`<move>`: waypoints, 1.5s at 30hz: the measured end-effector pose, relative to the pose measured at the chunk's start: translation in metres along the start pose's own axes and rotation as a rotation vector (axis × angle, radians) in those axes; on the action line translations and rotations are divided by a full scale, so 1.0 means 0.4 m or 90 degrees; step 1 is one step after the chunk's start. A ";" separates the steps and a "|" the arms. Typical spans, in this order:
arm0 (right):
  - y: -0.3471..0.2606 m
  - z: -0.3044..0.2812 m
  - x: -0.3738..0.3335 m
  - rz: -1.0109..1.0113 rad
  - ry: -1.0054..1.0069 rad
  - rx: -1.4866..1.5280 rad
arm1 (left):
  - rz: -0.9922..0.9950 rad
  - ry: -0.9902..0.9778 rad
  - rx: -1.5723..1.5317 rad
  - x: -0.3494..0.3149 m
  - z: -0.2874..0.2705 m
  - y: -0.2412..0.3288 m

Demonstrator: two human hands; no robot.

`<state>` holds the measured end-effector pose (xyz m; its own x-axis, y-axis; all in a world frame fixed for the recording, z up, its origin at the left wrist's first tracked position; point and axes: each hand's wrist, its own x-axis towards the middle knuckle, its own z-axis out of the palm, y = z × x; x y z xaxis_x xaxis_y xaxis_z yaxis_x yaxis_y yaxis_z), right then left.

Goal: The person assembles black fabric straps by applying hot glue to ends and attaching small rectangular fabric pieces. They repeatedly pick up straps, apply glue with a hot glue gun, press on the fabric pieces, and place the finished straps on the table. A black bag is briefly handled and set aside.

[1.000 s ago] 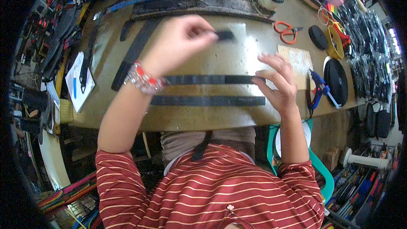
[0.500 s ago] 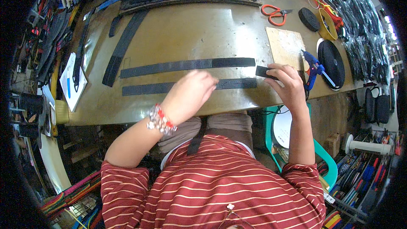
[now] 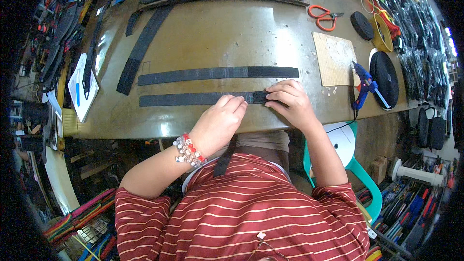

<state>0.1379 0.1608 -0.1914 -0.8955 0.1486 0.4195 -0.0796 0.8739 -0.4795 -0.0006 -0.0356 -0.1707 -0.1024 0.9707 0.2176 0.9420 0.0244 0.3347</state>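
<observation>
Two long black straps lie side by side on the table; the nearer strap (image 3: 188,99) runs under both my hands. My left hand (image 3: 223,116), a bead bracelet on its wrist, has its fingers bunched on this strap right of its middle. Closed in a pinch, my right hand (image 3: 290,100) holds a short black strip (image 3: 260,96) down at the strap's right-hand part. Its fingers hide that end. Just beyond lies the farther strap (image 3: 193,75), flat and untouched.
At the right are a blue glue gun (image 3: 363,84), a cardboard piece (image 3: 333,58), a black webbing roll (image 3: 385,79) and orange-handled scissors (image 3: 325,18). More black strap (image 3: 140,50) and a paper with a blue pen (image 3: 82,89) lie left. A green chair (image 3: 369,191) stands below.
My right hand has brought the short black strip leftward from beyond the straps' ends onto the nearer strap. My left hand has settled lower on that strap. The view has shifted slightly.
</observation>
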 end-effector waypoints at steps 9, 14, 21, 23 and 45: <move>0.000 -0.004 0.002 -0.017 -0.021 -0.016 | -0.010 -0.024 -0.004 0.005 -0.008 0.001; -0.006 -0.004 0.006 -0.033 -0.020 -0.042 | -0.009 -0.040 0.015 0.015 -0.015 0.004; 0.014 -0.066 0.005 0.050 -0.024 0.033 | 0.124 -0.023 0.043 0.084 -0.005 -0.047; 0.036 -0.124 -0.015 0.167 0.115 0.080 | 0.171 0.005 0.000 0.105 0.008 -0.062; 0.002 -0.153 -0.036 -0.031 -0.262 -0.260 | 0.198 0.071 0.080 0.105 0.055 -0.019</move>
<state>0.1775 0.1877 -0.1508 -0.9980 -0.0161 0.0604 -0.0218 0.9951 -0.0961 -0.0051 0.0102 -0.1844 0.1676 0.9044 0.3923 0.9650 -0.2320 0.1225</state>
